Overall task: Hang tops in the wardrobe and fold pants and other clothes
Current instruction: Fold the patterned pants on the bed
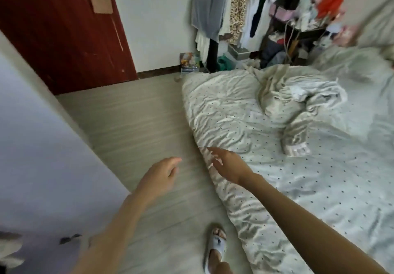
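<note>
Garment (296, 103) crumpled on bed (319, 188); both hands empty, left hand (162, 172) loosely curled, right hand (229, 165) spread.

Soft daylight fills the room, with gentle shadows in the bed sheet (223, 111) folds. The hanging clothes (277, 7) at the top right look smeared, and the edges bend

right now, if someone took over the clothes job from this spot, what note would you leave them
Left hand: empty, fingers loosely curled, over the floor.
Right hand: empty, fingers spread, at the bed's near edge.
Crumpled pale garment lies unfolded on the bed.
Clothes rack across the room already holds hung items.
Left: pick up the garment, then hang or fold it.
</note>
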